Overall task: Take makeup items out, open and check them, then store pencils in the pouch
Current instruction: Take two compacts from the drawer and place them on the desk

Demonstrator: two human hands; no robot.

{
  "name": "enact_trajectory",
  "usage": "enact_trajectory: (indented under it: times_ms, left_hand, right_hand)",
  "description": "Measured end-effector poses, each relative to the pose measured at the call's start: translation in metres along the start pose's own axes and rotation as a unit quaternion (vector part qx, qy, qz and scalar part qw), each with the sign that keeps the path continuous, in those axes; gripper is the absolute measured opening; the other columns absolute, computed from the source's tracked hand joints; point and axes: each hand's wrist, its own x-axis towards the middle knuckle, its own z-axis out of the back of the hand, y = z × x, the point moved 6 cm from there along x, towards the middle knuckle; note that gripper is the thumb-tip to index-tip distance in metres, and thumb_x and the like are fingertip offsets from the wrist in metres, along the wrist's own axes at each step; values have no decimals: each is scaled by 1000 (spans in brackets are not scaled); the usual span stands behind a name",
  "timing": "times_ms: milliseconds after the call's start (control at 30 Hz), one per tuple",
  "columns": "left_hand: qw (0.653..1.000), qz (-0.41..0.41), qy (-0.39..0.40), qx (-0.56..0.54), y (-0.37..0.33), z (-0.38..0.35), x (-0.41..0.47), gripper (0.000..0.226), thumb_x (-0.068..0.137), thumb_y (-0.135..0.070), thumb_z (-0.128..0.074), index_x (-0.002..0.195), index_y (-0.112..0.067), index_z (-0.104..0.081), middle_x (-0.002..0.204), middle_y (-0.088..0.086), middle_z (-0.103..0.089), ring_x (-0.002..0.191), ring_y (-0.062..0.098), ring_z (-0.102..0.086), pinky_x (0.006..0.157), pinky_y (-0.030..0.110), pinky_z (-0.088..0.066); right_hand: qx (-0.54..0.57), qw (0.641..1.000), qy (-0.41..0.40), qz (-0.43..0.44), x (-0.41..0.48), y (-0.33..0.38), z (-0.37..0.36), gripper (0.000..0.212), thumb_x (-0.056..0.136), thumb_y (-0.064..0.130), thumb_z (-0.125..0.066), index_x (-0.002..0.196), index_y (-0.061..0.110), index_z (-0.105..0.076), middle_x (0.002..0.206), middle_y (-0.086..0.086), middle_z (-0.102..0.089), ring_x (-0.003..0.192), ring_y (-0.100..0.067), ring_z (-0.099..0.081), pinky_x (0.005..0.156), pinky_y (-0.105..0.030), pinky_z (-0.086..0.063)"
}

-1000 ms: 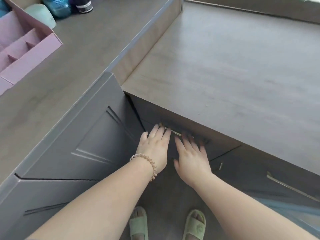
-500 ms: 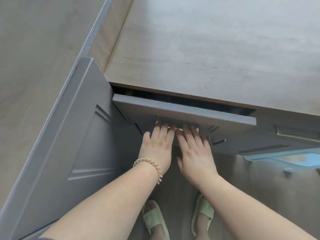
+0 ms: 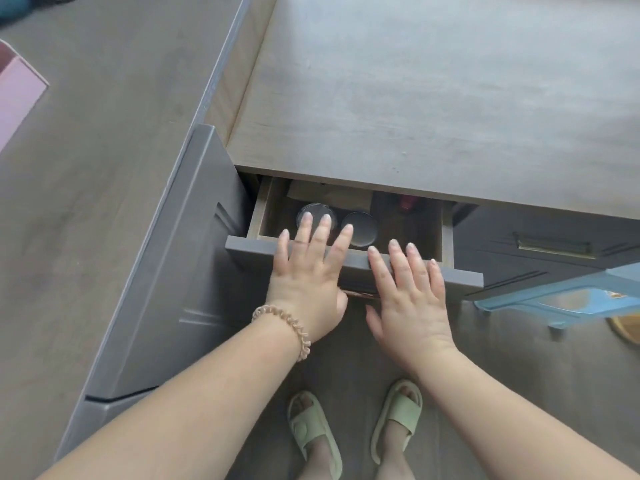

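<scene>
Drawer (image 3: 349,263) stands partly pulled out from under the front edge of the wooden desktop (image 3: 433,109), its grey front panel nearest the person. The left hand (image 3: 306,284) lies over the top of that front panel towards its left end, fingers spread and reaching into the drawer, gripping nothing; a coiled beige hair tie (image 3: 287,329) circles its wrist. The right hand (image 3: 410,296) hovers just right of it over the front panel, fingers loosely spread and empty too. Inside, near the drawer's left end, sit two round containers side by side: a clear-lidded jar (image 3: 317,213) partly hidden by the left fingertips, and a grey round lid (image 3: 360,228) just beside it. A dark reddish item (image 3: 408,202) lies in shadow at the back edge, too dim to identify. Pencils or a pouch cannot be made out. Green slippers (image 3: 311,433) show on the floor below.
</scene>
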Motion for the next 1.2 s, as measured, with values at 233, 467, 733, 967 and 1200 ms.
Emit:
enact_trajectory:
  times_ms: [233,467,733,967,1200]
  left_hand:
    - [997,-7,70,37,-2,-11,-20,77,89,-57,-37,148,-26,0,147,9,-32,139,29,-23,116,51,-7]
    - [992,-25,105,61,-8,-14,-73,78,89,-64,-26,148,-26,8,156,14,-16,141,34,-19,114,53,-10]
    - [989,-39,129,59,-14,-13,-111,77,89,-63,-28,149,-26,4,156,15,-16,138,33,-25,110,51,-16]
    - [986,-50,153,37,-13,-4,-120,75,87,-68,-22,148,-31,0,154,14,-24,131,32,-34,103,48,-29]
    - [994,8,101,30,10,5,-25,74,88,-49,-46,148,-23,-10,142,8,-37,120,28,-43,91,45,-40]
  right_hand:
    - [3,1000,8,8,-20,3,-5,82,67,32,-68,141,19,-37,133,-12,-50,124,-33,-42,108,-51,-23]
    - [6,997,9,71,-63,11,-1,78,62,33,-68,135,22,-43,113,-4,-58,100,-27,-55,91,-40,-32]
    - [20,995,34,92,-102,20,5,71,68,36,-59,136,22,-44,115,-3,-58,100,-27,-57,88,-39,-33]
    - [41,993,13,112,-104,22,23,63,79,50,-49,135,23,-45,116,-3,-59,99,-27,-56,82,-39,-33]
    - [41,989,42,135,-8,17,20,66,74,33,-70,135,23,-46,132,-14,-54,107,-32,-56,79,-42,-49]
